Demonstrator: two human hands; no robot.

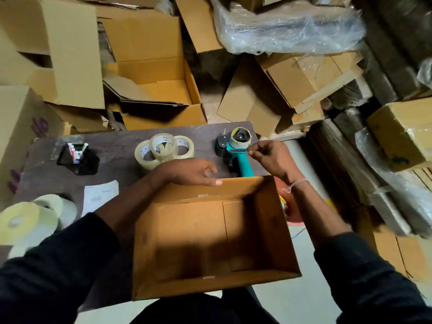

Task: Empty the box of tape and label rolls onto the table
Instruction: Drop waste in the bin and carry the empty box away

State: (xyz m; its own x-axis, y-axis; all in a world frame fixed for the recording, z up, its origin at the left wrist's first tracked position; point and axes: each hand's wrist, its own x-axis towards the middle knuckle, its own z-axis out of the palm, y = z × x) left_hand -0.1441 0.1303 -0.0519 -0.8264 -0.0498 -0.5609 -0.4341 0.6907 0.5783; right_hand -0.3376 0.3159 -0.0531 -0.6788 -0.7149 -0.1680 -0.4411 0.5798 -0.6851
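The open cardboard box [275, 218] sits in front of me at the table's near edge, and its inside shows only bare cardboard. My left hand [189, 171] grips the box's far wall, thumb along the rim. Three clear tape rolls [163, 146] lie stacked on the dark table [121, 143] beyond it. Pale label rolls [23, 220] lie at the table's near left. A teal tape dispenser [238, 157] with a roll on it lies just past the box. My right hand [271, 157] is at its right side, fingertips pinching its edge.
A black pen holder [78, 155] stands on the table's left, and a printed paper slip [100, 195] lies near it. An orange object [286, 206] shows behind the box's right wall. Heaped cardboard boxes [152, 78] and plastic-wrapped bundles [292, 26] crowd the floor beyond.
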